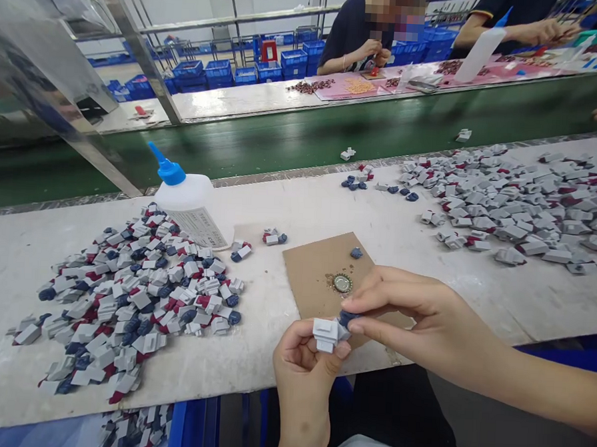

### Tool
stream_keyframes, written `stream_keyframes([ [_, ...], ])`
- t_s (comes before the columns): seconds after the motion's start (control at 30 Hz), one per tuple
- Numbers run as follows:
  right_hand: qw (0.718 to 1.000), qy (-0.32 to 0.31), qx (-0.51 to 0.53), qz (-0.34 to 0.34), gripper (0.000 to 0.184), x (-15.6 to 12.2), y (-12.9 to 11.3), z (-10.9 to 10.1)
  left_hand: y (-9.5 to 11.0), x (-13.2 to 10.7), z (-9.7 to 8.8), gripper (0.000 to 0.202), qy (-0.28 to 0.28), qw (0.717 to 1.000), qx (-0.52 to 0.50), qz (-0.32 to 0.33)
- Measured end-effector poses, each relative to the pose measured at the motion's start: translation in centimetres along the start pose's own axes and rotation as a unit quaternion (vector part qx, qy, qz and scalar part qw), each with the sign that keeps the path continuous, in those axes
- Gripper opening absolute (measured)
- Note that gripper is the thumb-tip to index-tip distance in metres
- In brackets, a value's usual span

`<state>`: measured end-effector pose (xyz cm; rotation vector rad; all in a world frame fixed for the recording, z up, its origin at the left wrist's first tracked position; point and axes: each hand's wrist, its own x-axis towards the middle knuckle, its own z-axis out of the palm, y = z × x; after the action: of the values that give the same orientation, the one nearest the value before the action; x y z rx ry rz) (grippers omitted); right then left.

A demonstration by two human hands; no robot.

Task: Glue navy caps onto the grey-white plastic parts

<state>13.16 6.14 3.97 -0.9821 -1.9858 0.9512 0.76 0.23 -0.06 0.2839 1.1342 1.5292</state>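
Observation:
Between the thumb and fingers of my left hand (307,367) is a light grey plastic block-like piece (325,333). My right hand (414,309) pinches a small dark blue piece (347,318) against the grey piece's right side. Both hands are over the near edge of a brown cardboard square (306,270). On that card, just beyond my fingers, lies a bottle cap (342,283) with wet-looking brown spots round it. Another dark blue piece (356,252) rests near the card's far corner.
A white bottle with a blue nozzle (192,204) stands by a heap of grey, blue and red pieces (139,295) on the left. More grey and red pieces (520,195) cover the right. Beyond runs a green conveyor belt (272,149); a person (355,40) works across it.

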Motion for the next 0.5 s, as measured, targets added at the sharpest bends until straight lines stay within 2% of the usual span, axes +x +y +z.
stream_keyframes([
  [0.17, 1.0, 0.0, 0.02, -0.024, 0.022, -0.7, 0.1, 0.6, 0.0, -0.1, -0.1, 0.022, 0.006, 0.999, 0.016, 0.037],
  [0.33, 0.999, -0.008, 0.046, 0.005, 0.027, -1.4, 0.8, 1.8, -0.6, 0.3, -0.9, 0.019, 0.02, 0.999, 0.004, 0.036],
  [0.5, 0.994, 0.073, 0.073, 0.046, 0.021, -1.5, 1.5, 3.8, -0.8, 0.8, -1.4, 0.02, 0.038, 0.998, 0.023, 0.044],
])
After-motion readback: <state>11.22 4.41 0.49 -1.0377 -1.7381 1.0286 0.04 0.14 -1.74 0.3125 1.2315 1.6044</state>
